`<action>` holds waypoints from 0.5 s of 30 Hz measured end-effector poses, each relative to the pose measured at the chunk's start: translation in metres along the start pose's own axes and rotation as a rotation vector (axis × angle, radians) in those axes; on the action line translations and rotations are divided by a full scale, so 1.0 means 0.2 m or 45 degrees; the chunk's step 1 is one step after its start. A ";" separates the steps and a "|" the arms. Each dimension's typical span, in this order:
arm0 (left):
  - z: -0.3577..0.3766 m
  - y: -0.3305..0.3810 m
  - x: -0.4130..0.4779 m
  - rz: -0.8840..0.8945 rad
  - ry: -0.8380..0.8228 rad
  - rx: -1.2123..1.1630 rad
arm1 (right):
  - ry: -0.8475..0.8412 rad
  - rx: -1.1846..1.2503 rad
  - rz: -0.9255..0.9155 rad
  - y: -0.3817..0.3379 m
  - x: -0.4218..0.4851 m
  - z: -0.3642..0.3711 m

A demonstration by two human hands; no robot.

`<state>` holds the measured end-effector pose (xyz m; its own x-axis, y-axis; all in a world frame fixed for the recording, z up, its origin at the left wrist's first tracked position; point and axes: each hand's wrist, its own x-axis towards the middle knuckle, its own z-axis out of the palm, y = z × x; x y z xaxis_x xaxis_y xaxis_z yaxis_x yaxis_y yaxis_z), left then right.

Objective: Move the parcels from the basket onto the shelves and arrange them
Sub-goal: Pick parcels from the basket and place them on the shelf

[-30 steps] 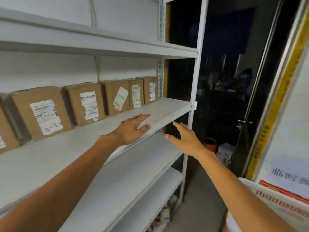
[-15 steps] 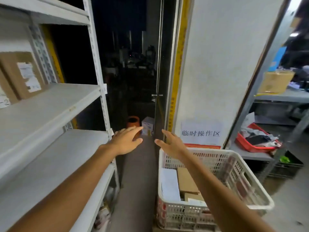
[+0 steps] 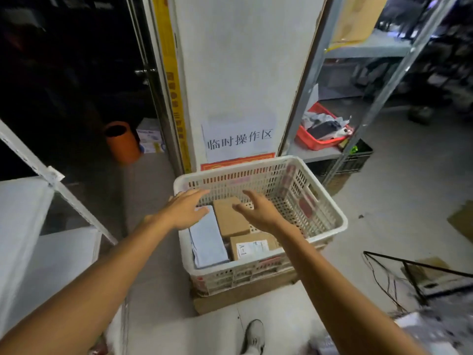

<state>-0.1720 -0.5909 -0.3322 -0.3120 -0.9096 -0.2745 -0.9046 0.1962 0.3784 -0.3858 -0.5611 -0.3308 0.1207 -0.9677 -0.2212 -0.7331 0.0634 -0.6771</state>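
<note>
1. The basket [image 3: 330, 201] sits on the floor at 12 o'clock from the person, with the shelves [image 3: 23, 226] off at its 9 o'clock.
2. Three parcels lie in its left half: a grey flat parcel [image 3: 208, 239], a brown box [image 3: 230, 219] just beside it at 3 o'clock, and a labelled box [image 3: 252, 248] at the brown one's 5 o'clock.
3. The grey parcel and the brown box both run lengthwise from about 11 to 5 o'clock.
4. The left hand [image 3: 188, 210] hovers palm down over the grey parcel's far end. Its fingers are spread and it is holding nothing.
5. The right hand [image 3: 259, 211] has its palm turned inward and its fingers loosely bent, and it is also empty. It hangs above the brown box's far right corner.
6. The brown box lies between the two hands, at 4 o'clock from the left and 8 o'clock from the right. It looks like the likeliest next pick, and the right hand seems slightly nearer.
</note>
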 end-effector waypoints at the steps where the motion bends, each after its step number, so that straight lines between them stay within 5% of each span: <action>1: 0.03 0.01 0.06 0.008 -0.021 -0.010 | -0.015 0.016 0.010 0.06 0.04 -0.01; 15: 0.30 -0.02 0.49 -0.119 -0.208 -0.074 | -0.346 0.239 0.245 0.54 0.57 -0.01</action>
<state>-0.2171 -0.6597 -0.4131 -0.2747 -0.8505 -0.4486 -0.9151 0.0881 0.3934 -0.4515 -0.6642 -0.4279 0.1840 -0.8355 -0.5178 -0.6273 0.3057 -0.7162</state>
